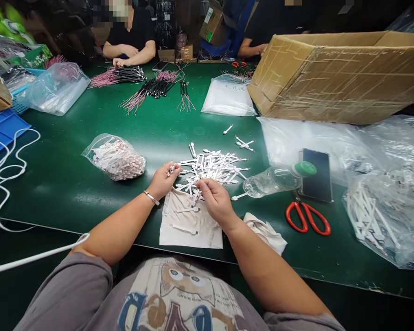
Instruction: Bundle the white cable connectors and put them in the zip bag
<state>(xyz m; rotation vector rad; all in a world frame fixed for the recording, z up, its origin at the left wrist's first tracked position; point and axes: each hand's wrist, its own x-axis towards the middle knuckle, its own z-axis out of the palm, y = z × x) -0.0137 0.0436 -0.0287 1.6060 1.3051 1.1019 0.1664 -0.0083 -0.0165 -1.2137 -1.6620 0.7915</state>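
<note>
On the near side of the pile of short white cables (pixel 217 164), a pale cloth (pixel 209 234) is spread, with two single cables (pixel 183 229) laid across it. At the pile's near edge, the right hand (pixel 216 202) is held with thumb and fingertips drawn together; whether a cable is pinched there cannot be told. At the pile's left edge, a few white cable ends (pixel 171 169) are gripped in the fingers of the left hand (pixel 163 180). Right of the pile, red-handled scissors (pixel 323 225) and a green-capped bottle (pixel 272 180) are laid; left of it, a filled plastic bag (pixel 119 158) is set. Beyond the pile, black-and-pink wires (pixel 160 86) are heaped.
</note>
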